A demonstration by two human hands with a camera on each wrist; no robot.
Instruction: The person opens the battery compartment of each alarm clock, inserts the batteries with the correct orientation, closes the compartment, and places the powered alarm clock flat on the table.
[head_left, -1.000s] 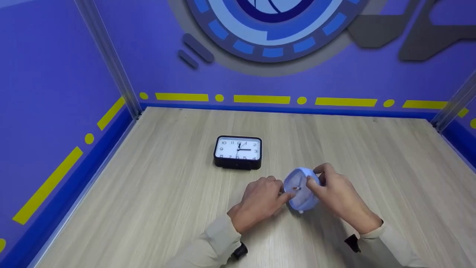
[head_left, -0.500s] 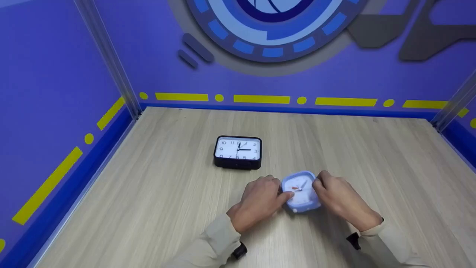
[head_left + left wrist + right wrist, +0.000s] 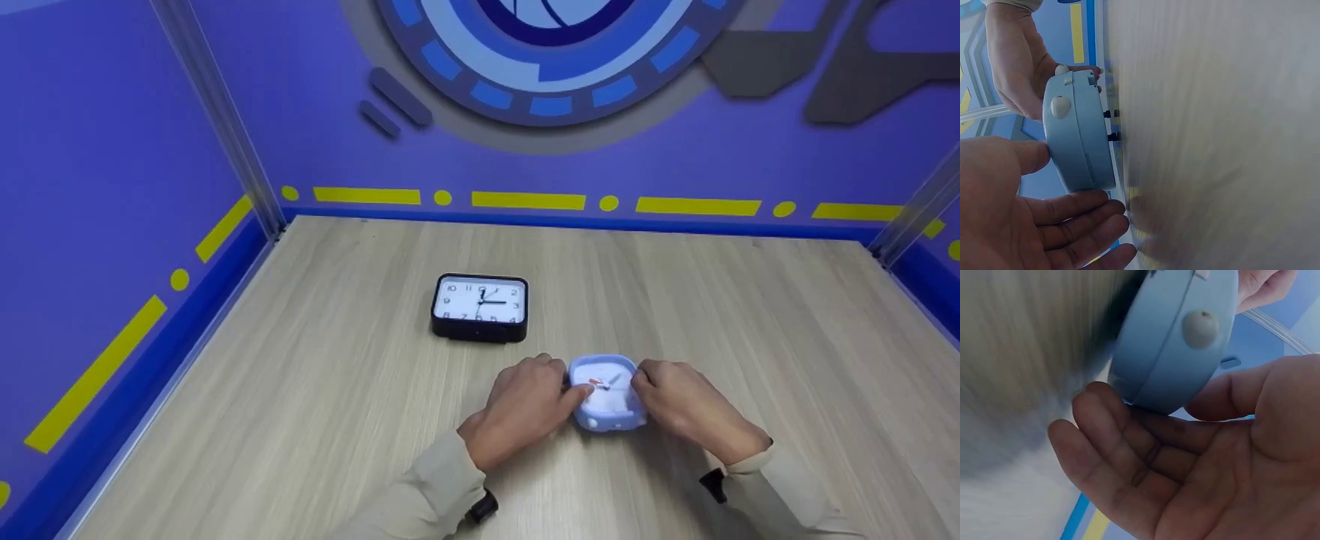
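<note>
A small light-blue alarm clock [image 3: 609, 421] with a white face and an orange hand lies face up between my hands, close over the table. My left hand [image 3: 525, 399] pinches its left side, thumb at the face's rim and fingers under the edge. On the opposite side my right hand [image 3: 684, 401] grips the clock with thumb and curled fingers. In the left wrist view, dark knobs [image 3: 1112, 136] stick out of the clock's back toward the tabletop, and a white foot [image 3: 1060, 107] shows on its side. The right wrist view shows another rounded foot [image 3: 1200, 328].
A black rectangular alarm clock [image 3: 480, 330] lies face up on the wooden table [image 3: 337, 360], farther back and to the left. Blue panels [image 3: 637, 165] with yellow markings wall the table at the back and sides. Dark wrist straps show at both sleeves.
The light-blue clock has turned from a slanted, tilted pose to squared and flatter, its feet toward me. The right hand's fingers have shifted lower along its side; the left hand stays put.
</note>
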